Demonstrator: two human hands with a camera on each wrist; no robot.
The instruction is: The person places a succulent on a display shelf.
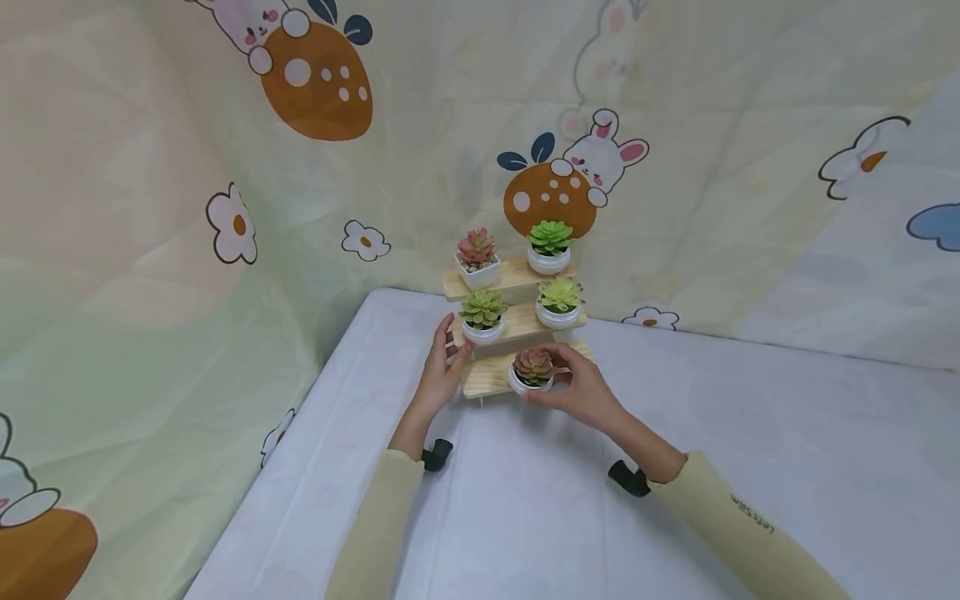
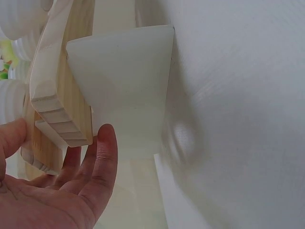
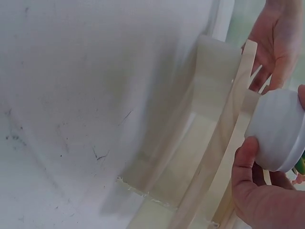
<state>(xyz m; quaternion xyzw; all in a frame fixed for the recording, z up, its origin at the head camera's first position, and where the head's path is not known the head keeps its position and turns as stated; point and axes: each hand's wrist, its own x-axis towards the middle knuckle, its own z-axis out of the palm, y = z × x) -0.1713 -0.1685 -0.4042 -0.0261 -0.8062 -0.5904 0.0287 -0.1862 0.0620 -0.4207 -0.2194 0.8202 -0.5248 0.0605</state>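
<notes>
Closest to us, the right hand (image 1: 581, 390) has its fingers curled round the reddish succulent pot (image 1: 532, 370) on the bottom step of the wooden stand (image 1: 491, 377). The left hand (image 1: 438, 372), fingers loose and straight, rests against the stand's left edge. Behind, four more succulents sit on the upper steps.
</notes>
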